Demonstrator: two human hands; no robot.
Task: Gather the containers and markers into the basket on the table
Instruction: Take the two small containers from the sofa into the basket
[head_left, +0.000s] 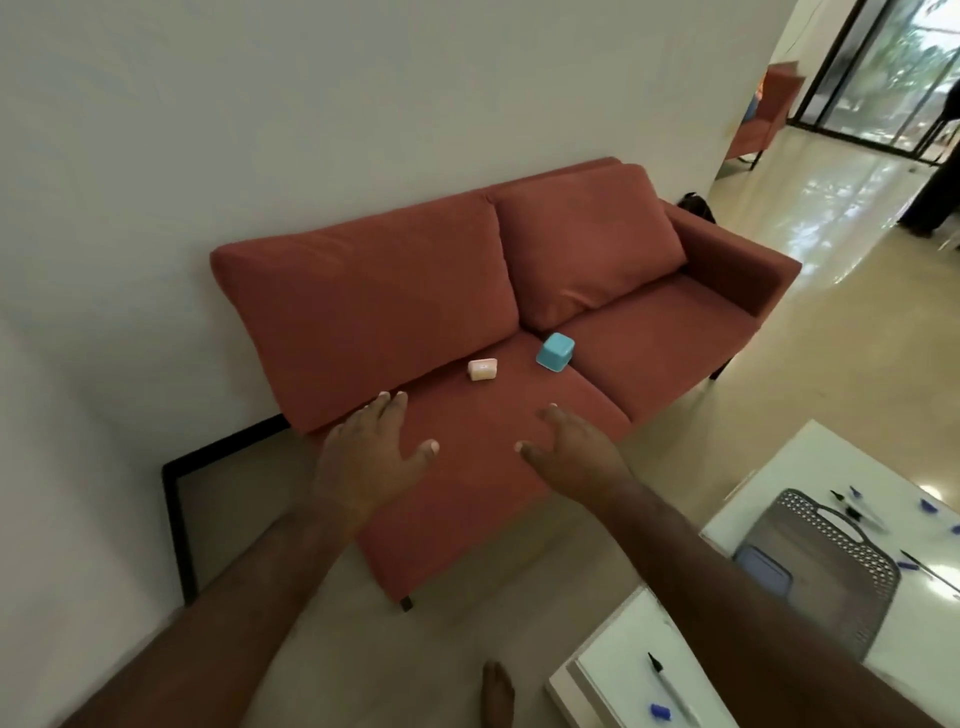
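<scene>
A small pink-and-white container (482, 370) and an upside-down blue container (555, 352) lie on the seat of a red sofa (649, 332). My left hand (371, 457) and my right hand (574, 449) reach out over the seat's near part, fingers spread, holding nothing, both short of the containers. At the lower right a grey perforated basket (852, 566) stands on a white table (810, 457), with a bluish container (763, 574) inside it. Markers lie on the table: one near the front (670, 686), others beyond the basket (857, 509), with loose blue caps.
The sofa stands against a white wall. A black frame (174, 519) leans against the wall at the sofa's left end. My bare foot (496, 693) is on the beige floor between sofa and table. A person in dark clothes (935, 182) stands far right near glass doors.
</scene>
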